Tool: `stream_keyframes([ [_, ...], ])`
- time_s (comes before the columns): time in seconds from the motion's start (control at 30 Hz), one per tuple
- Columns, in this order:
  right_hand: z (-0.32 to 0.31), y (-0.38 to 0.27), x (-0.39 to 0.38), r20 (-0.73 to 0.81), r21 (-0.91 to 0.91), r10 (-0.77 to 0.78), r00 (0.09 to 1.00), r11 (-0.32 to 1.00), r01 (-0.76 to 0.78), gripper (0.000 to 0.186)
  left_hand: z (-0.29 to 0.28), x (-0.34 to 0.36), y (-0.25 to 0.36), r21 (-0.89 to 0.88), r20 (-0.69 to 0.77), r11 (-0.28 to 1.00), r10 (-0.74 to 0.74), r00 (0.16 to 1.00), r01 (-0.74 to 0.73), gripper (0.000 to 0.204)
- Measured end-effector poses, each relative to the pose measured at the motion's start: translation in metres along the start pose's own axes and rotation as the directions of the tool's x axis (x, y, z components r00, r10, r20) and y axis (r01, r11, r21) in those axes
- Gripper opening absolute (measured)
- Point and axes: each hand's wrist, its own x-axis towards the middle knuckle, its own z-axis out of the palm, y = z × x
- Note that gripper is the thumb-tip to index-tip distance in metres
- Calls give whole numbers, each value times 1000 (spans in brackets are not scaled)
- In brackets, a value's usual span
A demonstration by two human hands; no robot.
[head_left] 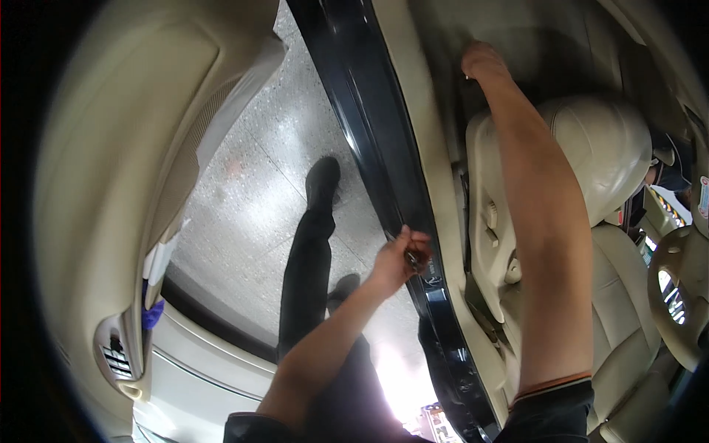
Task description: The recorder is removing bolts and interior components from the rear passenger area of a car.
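My left hand (pixel 399 260) is closed, its fingers curled round a small dark, shiny thing (pixel 413 258) whose kind I cannot make out. It is right at the glossy black door frame (pixel 369 125) of a car, and may be touching it. Past the beige front seat (pixel 605 140), my right arm stretches far into the car. At its end my right hand (pixel 484 60) is closed low over the dark area behind the seat. A tiny bright spot shows at its lower edge, but what the fingers hold, if anything, is hidden.
A beige door panel (pixel 125 148) stands wide on the left, with a purple cloth (pixel 152 315) in its pocket. My legs and dark shoes (pixel 323 177) are on the speckled grey floor (pixel 251 170). A steering wheel (pixel 668 277) and another person's dark sleeve (pixel 673 173) are at the right.
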Motion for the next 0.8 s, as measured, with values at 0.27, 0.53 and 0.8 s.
stream_keyframes([
  [0.27, 67, -4, 33, -145, -78, 288, 947, 950, -301, 34, -3, -13, 10, 118, -30, 993, 36, 999, -32, 45],
  [0.53, 23, -4, -2, -329, -183, -83, 941, 983, 23, 28, -15, -18, 8, 308, 6, 945, 113, 994, -109, 52],
  [0.8, -40, 22, -177, -758, 215, -166, 630, 849, 482, 36, -74, -54, -33, 410, 34, 891, 196, 980, -192, 49],
])
